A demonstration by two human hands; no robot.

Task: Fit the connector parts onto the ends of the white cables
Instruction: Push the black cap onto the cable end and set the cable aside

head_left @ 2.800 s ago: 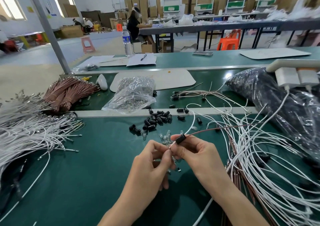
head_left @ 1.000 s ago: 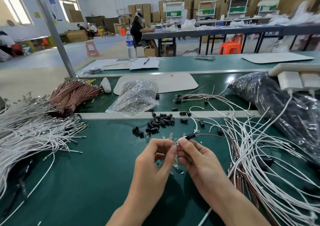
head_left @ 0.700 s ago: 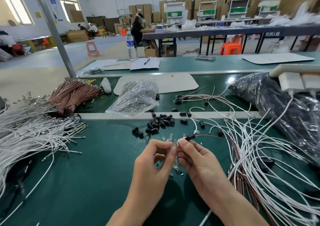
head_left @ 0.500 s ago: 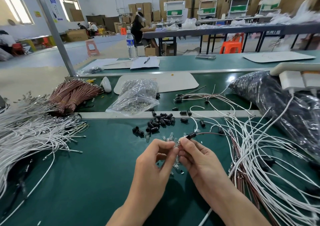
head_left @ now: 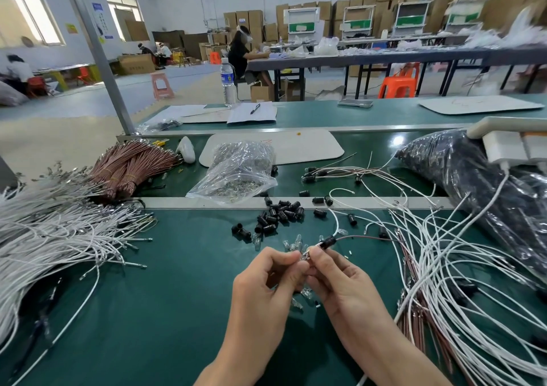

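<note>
The left hand (head_left: 263,282) pinches a small clear part (head_left: 302,260), probably a bulb; the right hand (head_left: 343,279) pinches the cable end (head_left: 308,256) against it. The black connector sleeve (head_left: 329,241) sits just beyond the right thumb: push straight.

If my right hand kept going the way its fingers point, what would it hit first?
Right hand would likely meet the left hand at its fingertips, almost touching; beyond them lie loose clear bulbs, though depth is unclear.

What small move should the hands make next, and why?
Probably slide the black sleeve down over the part that the left hand and right hand pinch together: the sleeve sits on the wire just beyond their fingertips.
</note>
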